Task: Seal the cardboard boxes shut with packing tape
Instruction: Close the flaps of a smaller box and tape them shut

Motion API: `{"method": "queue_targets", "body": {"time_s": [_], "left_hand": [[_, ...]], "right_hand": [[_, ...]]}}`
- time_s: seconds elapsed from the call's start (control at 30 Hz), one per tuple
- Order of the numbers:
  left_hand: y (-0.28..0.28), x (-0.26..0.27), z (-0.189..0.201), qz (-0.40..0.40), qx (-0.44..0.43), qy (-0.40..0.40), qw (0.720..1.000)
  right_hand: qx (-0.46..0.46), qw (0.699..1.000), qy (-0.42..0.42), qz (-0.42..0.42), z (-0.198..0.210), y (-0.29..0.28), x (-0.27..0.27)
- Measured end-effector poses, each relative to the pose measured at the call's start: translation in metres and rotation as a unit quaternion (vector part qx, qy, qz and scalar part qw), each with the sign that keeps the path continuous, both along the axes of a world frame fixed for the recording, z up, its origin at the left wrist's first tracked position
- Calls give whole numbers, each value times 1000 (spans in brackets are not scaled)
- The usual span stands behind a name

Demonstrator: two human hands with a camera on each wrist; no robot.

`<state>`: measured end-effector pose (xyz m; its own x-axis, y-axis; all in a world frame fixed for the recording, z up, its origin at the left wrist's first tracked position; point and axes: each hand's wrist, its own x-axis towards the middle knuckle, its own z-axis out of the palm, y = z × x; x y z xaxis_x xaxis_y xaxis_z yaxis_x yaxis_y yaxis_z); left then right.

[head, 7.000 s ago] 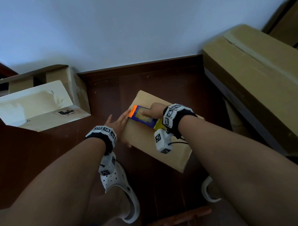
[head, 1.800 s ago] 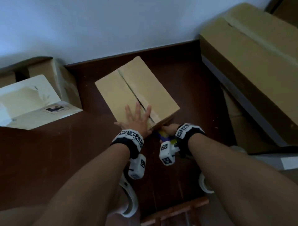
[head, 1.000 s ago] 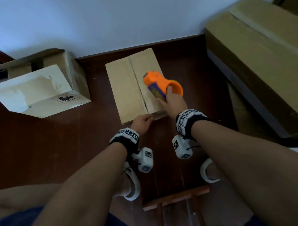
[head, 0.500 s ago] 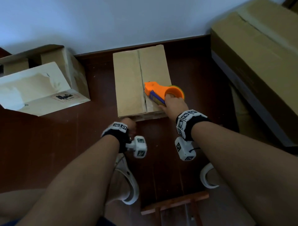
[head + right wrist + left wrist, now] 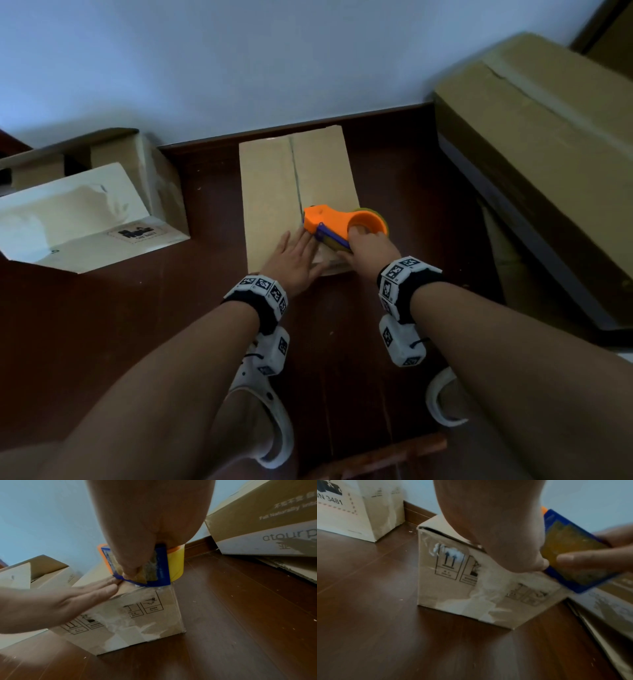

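A small brown cardboard box (image 5: pixel 270 192) stands on the dark wood floor near the wall, its two top flaps meeting in a middle seam (image 5: pixel 296 178). My right hand (image 5: pixel 366 248) grips an orange and blue tape dispenser (image 5: pixel 337 224) held against the near end of the box top, on the seam. My left hand (image 5: pixel 291 258) lies flat with straight fingers on the near top edge, just left of the dispenser. The right wrist view shows the dispenser (image 5: pixel 154 568), its yellow roll, and the box front (image 5: pixel 137 622) with torn old tape.
A pale open box (image 5: pixel 78 212) sits at the left by the wall. A large brown carton (image 5: pixel 541 154) fills the right side. My white clogs (image 5: pixel 270 421) and a wooden bar (image 5: pixel 376 459) are near my feet.
The box has been turned so that its seam points away from me. My left hand came up from the box's near side onto the top; the dispenser came down onto the near end of the seam.
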<state>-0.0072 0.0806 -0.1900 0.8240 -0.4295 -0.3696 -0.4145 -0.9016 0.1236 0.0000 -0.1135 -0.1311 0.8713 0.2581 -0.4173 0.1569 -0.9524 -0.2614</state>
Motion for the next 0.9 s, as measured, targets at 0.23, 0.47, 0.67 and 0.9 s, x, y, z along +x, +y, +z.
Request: {"method": "queue_targets", "body": {"time_s": [0.23, 0.47, 0.67, 0.9], "left_hand": [[21, 51, -1, 75, -12, -27, 997], [30, 66, 13, 286, -60, -9, 956], [63, 25, 26, 509, -192, 65, 836], [47, 2, 28, 564, -276, 83, 773]], "right_hand": [[0, 1000, -5, 14, 1, -4, 2], [23, 1000, 6, 1, 1, -5, 1], [125, 983, -26, -132, 6, -13, 3], [215, 933, 42, -286, 1, -17, 6]]}}
